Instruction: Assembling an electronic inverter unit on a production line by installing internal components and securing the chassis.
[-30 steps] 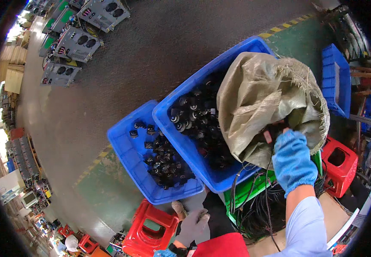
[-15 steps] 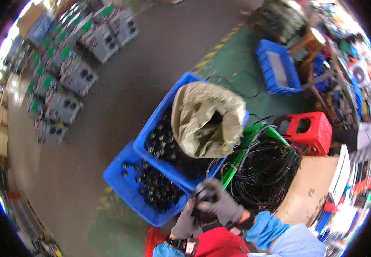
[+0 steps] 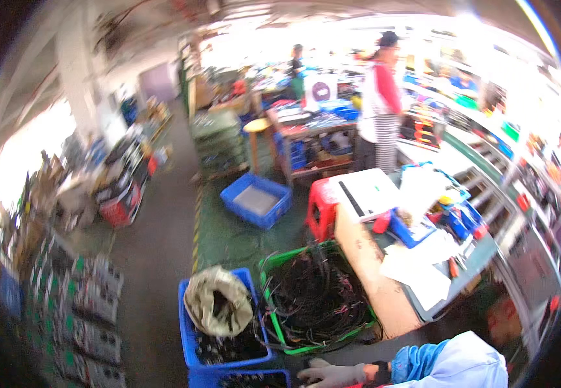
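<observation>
Only my right hand shows, in a grey glove at the bottom edge, with a blue sleeve behind it. Its fingers lie spread and hold nothing. It hovers near the rim of a blue crate of small black parts. Just beyond stands another blue crate holding black parts and an olive-green sack with its mouth open. A green crate full of black cables sits to the right of the sack. My left hand is out of sight.
A workbench covered with papers and tools stands at right, with a red stool and a blue tray behind. A person in a red and white top stands further back. Grey machines are stacked at left.
The view has swung up from the crates to the whole workshop. My two gloved hands were together over the crates; now only the right one shows, low at the edge.
</observation>
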Action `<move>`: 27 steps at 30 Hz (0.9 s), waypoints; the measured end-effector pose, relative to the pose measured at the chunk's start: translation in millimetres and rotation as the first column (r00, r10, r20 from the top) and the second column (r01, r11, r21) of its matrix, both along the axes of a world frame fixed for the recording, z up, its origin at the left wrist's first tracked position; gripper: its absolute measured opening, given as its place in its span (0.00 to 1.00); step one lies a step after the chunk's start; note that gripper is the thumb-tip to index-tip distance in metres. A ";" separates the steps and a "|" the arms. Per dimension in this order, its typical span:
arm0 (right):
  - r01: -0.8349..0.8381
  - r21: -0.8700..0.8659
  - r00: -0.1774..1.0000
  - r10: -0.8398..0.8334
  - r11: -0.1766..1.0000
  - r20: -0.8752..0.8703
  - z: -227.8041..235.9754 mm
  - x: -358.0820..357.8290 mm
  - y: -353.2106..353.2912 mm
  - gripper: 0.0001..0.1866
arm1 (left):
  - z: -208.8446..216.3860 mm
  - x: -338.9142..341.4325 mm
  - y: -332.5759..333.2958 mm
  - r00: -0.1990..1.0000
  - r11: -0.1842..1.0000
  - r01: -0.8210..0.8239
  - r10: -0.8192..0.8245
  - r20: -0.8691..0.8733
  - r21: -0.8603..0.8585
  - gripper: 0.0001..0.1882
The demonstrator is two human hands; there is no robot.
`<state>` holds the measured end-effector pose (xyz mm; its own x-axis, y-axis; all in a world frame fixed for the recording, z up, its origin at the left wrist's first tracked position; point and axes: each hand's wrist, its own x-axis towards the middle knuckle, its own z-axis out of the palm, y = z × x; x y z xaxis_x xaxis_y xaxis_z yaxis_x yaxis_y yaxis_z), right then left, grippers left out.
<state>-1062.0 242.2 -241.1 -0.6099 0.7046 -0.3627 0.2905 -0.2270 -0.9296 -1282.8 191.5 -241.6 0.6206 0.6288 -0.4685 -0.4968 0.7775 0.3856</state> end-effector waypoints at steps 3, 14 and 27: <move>0.071 -0.029 0.995 -0.073 0.997 -0.068 3.9 56.9 -46.5 0.29 | 23.8 54.4 -10.6 0.980 0.980 0.186 -0.181 -0.080 0.068 0.16; 0.720 0.089 0.680 -0.726 0.688 0.103 35.4 368.0 -216.9 0.39 | 25.6 383.1 -55.6 0.692 0.678 0.722 -0.703 -0.166 0.137 0.14; 0.800 0.530 0.269 -0.958 0.281 0.100 124.5 631.7 -387.0 0.36 | 40.1 763.5 -103.2 0.323 0.114 0.836 -0.893 -0.312 0.537 0.17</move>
